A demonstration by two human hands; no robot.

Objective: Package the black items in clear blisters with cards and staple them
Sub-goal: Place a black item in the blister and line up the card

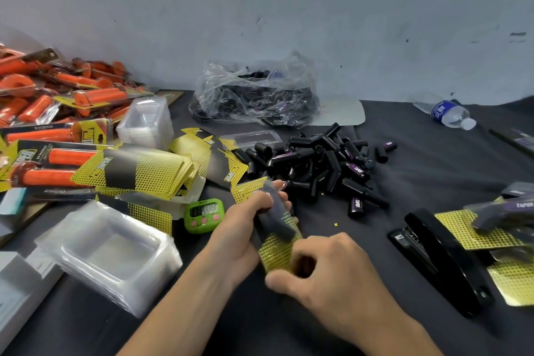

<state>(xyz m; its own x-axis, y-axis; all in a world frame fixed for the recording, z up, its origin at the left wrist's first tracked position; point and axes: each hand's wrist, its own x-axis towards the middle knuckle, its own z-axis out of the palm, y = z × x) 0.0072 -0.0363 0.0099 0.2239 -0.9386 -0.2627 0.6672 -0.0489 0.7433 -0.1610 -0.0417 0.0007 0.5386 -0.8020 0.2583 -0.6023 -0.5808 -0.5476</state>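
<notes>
Grip tight, the left hand [248, 228] wraps the upper end of a carded blister pack [278, 230] while the right hand [329, 266] pinches its lower edge, just left of the black stapler [442, 263]. The pack looks assembled but not yet stapled. A few finished packs [491, 222] lie right of the stapler. A heap of loose black items [326, 170] beyond it, and clear blisters [115, 251] and yellow cards [144, 173] stacked far to its left, suggest most work remains.

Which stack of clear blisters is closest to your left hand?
The wide, low stack near the front left, beside the left hand; the taller stack stands farther back by the orange packs.
</notes>
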